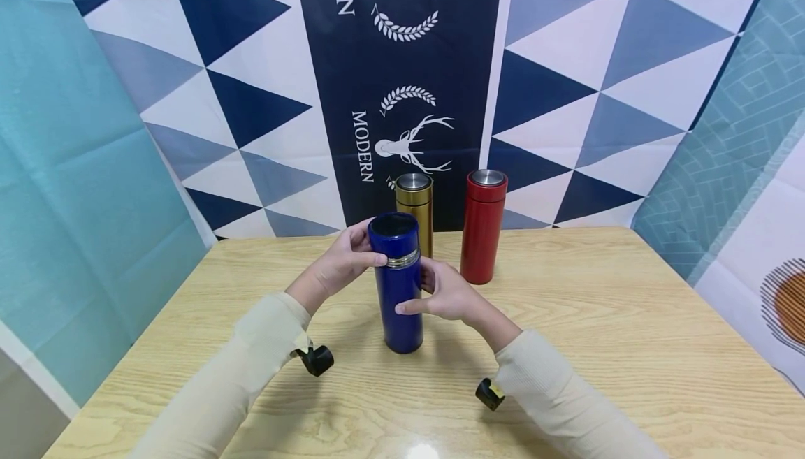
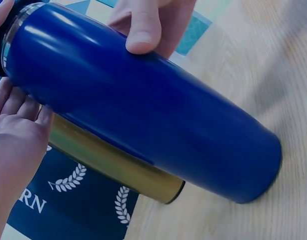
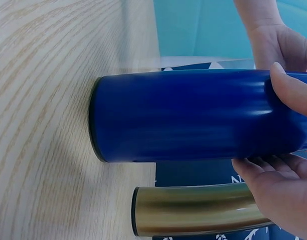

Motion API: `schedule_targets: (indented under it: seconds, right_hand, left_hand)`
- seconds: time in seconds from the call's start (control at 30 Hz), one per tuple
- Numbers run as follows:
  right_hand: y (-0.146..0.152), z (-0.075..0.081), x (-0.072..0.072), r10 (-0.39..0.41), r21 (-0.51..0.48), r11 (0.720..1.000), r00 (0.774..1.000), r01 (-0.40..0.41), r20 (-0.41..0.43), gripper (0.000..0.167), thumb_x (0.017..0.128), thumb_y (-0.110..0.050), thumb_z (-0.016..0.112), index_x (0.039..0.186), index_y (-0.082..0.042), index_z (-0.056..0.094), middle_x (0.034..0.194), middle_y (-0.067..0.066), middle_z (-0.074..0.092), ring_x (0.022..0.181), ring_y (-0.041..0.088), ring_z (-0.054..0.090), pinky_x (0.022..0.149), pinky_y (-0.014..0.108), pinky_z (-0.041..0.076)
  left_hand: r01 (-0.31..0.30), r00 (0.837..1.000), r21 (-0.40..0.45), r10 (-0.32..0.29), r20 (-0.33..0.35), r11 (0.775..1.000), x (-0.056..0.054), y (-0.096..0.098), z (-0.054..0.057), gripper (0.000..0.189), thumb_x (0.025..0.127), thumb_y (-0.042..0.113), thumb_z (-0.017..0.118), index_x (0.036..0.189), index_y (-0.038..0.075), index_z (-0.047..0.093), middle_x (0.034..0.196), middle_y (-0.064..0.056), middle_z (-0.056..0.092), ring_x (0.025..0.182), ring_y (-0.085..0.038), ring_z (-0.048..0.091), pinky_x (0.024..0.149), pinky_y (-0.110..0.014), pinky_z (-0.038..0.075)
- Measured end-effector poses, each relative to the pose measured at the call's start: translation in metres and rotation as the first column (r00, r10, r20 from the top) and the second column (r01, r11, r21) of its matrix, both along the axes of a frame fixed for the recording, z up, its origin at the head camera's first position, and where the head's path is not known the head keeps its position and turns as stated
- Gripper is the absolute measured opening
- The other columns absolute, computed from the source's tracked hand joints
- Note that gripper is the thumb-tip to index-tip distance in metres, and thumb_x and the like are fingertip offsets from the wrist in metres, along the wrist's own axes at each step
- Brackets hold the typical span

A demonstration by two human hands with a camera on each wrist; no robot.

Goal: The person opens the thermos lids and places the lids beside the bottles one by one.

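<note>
A blue thermos flask (image 1: 401,323) stands upright on the wooden table, between both hands. My left hand (image 1: 342,261) grips its blue lid (image 1: 397,245), with the thumb across the front and the fingers round the far side. Between lid and body a shiny silver ring (image 1: 404,259) shows. Lower down, my right hand (image 1: 448,293) holds the flask's body from the right, thumb in front and fingers behind. In the right wrist view the flask's dark base meets the wood. The left wrist view shows only part of the lid, at the upper left corner.
Behind the blue flask stands a gold thermos flask (image 1: 425,225), partly hidden by it. A red thermos flask (image 1: 482,235) is to its right, further back. The wooden table (image 1: 604,319) ends at a patterned cloth (image 1: 402,61); a teal cloth (image 1: 82,165) hangs at the left.
</note>
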State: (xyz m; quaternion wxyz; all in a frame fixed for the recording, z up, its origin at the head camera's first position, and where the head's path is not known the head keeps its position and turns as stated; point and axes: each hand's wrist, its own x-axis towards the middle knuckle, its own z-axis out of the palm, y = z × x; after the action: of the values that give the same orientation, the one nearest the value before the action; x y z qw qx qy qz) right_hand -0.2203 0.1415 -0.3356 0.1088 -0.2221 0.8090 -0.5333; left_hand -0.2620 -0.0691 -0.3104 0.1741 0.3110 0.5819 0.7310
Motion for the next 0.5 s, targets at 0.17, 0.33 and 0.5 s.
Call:
schedule_targets:
  seconds: [0.17, 0.33, 0.5]
  right_hand:
    - [-0.001, 0.001, 0.000, -0.007, 0.001, 1.000, 1.000, 0.007, 0.016, 0.074, 0.079, -0.017, 0.078, 0.143, -0.007, 0.041, 0.140, 0.014, 0.054, 0.131, 0.034, 0.052, 0.112, 0.050, 0.038]
    - [-0.001, 0.000, -0.001, -0.012, 0.000, 1.000, 1.000, 0.012, 0.017, 0.074, 0.078, -0.018, 0.078, 0.142, -0.007, 0.041, 0.140, 0.014, 0.055, 0.130, 0.034, 0.053, 0.112, 0.050, 0.039]
    - [0.001, -0.002, -0.002, 0.003, -0.011, 1.000, 1.000, -0.003, 0.002, 0.075, 0.078, -0.017, 0.079, 0.142, -0.005, 0.041, 0.140, 0.016, 0.054, 0.131, 0.035, 0.052, 0.112, 0.050, 0.039]
  left_hand:
    - [-0.006, 1.000, 0.065, 0.007, -0.010, 0.998, 0.000, 0.000, 0.008, 0.064, 0.065, 0.032, 0.088, 0.117, 0.017, 0.054, 0.108, 0.009, 0.068, 0.101, -0.003, 0.064, 0.094, -0.018, 0.050]
    - [-0.021, 0.999, 0.101, 0.024, -0.025, 0.995, 0.000, -0.005, 0.018, 0.050, 0.073, 0.022, 0.082, 0.115, 0.018, 0.054, 0.103, 0.010, 0.067, 0.096, -0.003, 0.060, 0.094, -0.016, 0.048]
    - [-0.038, 0.998, 0.134, 0.044, -0.043, 0.990, -0.002, -0.014, 0.027, 0.052, 0.077, 0.017, 0.074, 0.123, 0.012, 0.051, 0.105, 0.011, 0.068, 0.100, -0.002, 0.061, 0.098, -0.016, 0.045]
